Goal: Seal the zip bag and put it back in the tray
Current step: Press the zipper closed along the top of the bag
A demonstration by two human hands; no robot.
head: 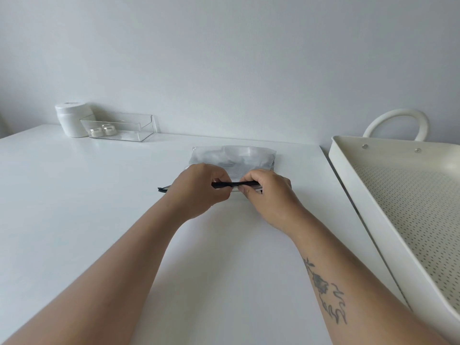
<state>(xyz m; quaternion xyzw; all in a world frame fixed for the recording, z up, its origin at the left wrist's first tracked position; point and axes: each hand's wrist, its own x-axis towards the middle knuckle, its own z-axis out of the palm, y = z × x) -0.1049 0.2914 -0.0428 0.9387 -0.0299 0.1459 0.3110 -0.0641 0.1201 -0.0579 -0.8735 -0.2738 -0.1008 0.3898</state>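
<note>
A frosted zip bag (234,158) with a black zip strip along its near edge lies flat on the white table (74,195), pale contents showing through. My left hand (199,190) pinches the zip strip near its middle. My right hand (268,195) pinches the same strip at its right end, thumb in front and fingers behind. A short length of black strip shows between the two hands, and its left end sticks out past my left wrist. The cream perforated tray (348,170) stands to the right of the table.
At the table's back left stand a white jar (71,119) and a clear plastic box (119,127) holding two small white items. The tray has a looped white handle (398,120) at its far end. A plain wall lies behind.
</note>
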